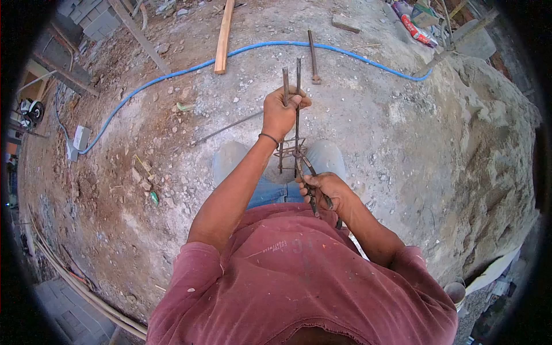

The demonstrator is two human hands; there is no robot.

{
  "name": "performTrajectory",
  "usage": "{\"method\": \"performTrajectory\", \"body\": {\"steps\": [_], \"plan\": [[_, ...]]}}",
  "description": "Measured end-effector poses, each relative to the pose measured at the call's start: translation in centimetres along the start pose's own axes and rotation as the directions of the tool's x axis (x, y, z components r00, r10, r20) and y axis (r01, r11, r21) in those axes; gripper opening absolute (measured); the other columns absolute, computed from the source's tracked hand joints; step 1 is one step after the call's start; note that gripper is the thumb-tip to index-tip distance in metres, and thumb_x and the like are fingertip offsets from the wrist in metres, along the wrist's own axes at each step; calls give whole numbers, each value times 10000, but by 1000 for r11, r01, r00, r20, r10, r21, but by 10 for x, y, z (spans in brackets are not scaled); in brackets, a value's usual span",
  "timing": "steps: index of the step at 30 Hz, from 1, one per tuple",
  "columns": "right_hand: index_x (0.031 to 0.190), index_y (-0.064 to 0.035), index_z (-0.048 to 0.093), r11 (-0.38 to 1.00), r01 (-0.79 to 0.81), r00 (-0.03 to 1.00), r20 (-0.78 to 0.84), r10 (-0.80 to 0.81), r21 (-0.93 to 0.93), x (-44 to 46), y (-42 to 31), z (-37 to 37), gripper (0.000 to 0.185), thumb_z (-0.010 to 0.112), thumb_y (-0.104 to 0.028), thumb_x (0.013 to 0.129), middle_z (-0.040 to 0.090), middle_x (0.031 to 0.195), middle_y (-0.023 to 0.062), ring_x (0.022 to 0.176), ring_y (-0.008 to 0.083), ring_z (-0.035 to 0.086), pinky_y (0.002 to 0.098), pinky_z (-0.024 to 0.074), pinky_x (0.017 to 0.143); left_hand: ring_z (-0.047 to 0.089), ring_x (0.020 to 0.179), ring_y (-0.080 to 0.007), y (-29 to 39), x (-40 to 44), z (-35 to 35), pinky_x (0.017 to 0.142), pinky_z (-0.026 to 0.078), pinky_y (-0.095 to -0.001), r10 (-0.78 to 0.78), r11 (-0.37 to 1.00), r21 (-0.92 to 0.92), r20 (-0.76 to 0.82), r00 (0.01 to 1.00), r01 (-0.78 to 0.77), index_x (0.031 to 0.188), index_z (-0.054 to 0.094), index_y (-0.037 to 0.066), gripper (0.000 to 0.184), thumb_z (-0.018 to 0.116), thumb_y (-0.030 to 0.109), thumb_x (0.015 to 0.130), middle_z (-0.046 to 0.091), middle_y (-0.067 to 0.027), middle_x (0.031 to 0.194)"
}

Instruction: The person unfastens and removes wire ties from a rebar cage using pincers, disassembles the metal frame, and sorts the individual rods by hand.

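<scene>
My left hand [280, 116] is closed around dark steel rebar rods [298, 127], which stand up in front of my knees. Thinner bent steel ties [282, 153] cross the rods lower down, between my legs. In my right hand [334, 191] are the handles of a pair of pincers [307, 165]. The jaws of the pincers meet the rods near the ties; whether they grip a wire there is too small to tell. Part of the rods' lower ends is hidden by the pincers and my hand.
A blue hose [190, 70] curves across the rough ground ahead. Past it lie a wooden plank [224, 37], a hammer-like steel bar [313, 57] and a brick [345, 23]. A sand heap [489, 155] rises at the right. A thin rod [227, 127] lies left of my hand.
</scene>
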State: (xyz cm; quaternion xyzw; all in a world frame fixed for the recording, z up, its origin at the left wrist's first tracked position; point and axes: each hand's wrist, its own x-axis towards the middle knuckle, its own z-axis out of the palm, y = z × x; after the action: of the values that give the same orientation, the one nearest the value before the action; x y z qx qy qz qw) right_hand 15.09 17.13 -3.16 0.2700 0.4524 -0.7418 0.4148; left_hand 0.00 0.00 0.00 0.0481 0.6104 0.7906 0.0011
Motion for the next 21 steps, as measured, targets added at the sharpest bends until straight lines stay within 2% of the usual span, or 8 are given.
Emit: {"method": "performTrajectory", "body": {"steps": [2, 9, 14, 15, 17, 18, 20, 21], "plan": [[1150, 87, 588, 998, -25, 1000, -5, 26, 64, -1, -3, -3, 308, 556, -196, 1033, 637, 876, 110, 710, 219, 620, 358, 562, 624, 732, 916, -264, -2, 2, 2, 851, 611, -374, 2, 1000, 5, 6, 1000, -2, 1014, 629, -62, 91, 565, -19, 966, 728, -183, 934], [1000, 31, 611, 993, -85, 996, 15, 84, 76, -2, -3, -3, 351, 602, -320, 1014, 611, 767, 58, 590, 169, 567, 339, 504, 523, 735, 839, -227, 3, -11, -2, 804, 610, -344, 43, 998, 35, 2, 999, -43, 976, 648, -51, 106, 544, -62, 956, 730, -156, 885], [821, -6, 606, 887, 1, 995, -90, -48, -461, 4, 4, -10, 381, 696, -353, 952, 586, 679, 43, 490, 141, 537, 328, 480, 463, 721, 830, -224, -4, -8, -18, 805, 595, -353, 70, 997, 47, -74, 995, -66, 1016, 637, -35, 95, 561, 8, 979, 717, -136, 886], [821, -6, 606, 887, 3, 995, -90, -51, -463, 10, 3, -16, 381, 696, -353, 952, 586, 679, 43, 490, 141, 537, 328, 480, 463, 721, 830, -224, -6, -5, -23, 805, 595, -353, 73, 996, 47, -73, 995, -69, 1016, 637, -35, 95, 561, 8, 979, 717, -136, 886], [701, 12, 593, 579, 18, 983, -93, -161, -815, 21, -2, -26, 409, 706, -305, 934, 587, 634, 102, 475, 222, 566, 399, 504, 491, 697, 785, -210, -13, 4, -36, 781, 596, -351, 93, 995, 65, -188, 978, -82, 1023, 638, -37, 103, 554, 10, 988, 696, -118, 867], [701, 12, 593, 578, 20, 983, -90, -160, -816, 25, -7, -27, 409, 706, -305, 934, 587, 634, 102, 475, 222, 566, 399, 504, 491, 678, 773, -199, -18, 11, -45, 766, 596, -352, 79, 997, 18, -218, 973, -78, 1030, 638, -36, 115, 548, 28, 999, 673, -103, 858], [693, 45, 609, 116, 50, 945, 10, -328, -992, 31, -18, -28, 369, 664, -233, 929, 640, 670, 201, 584, 348, 665, 457, 547, 580, 673, 773, -198, -23, 22, -65, 766, 597, -355, 23, 999, -25, -253, 967, -30, 1033, 637, -33, 119, 546, 38, 1002, 668, -101, 862], [693, 45, 609, 110, 52, 945, 14, -326, -993, 40, -18, -35, 369, 664, -233, 929, 640, 670, 201, 584, 348, 665, 457, 547, 580, 669, 773, -197, -30, 28, -78, 765, 599, -358, -37, 997, -73, -284, 958, 17, 1036, 636, -29, 124, 544, 48, 1006, 664, -99, 866]]}}
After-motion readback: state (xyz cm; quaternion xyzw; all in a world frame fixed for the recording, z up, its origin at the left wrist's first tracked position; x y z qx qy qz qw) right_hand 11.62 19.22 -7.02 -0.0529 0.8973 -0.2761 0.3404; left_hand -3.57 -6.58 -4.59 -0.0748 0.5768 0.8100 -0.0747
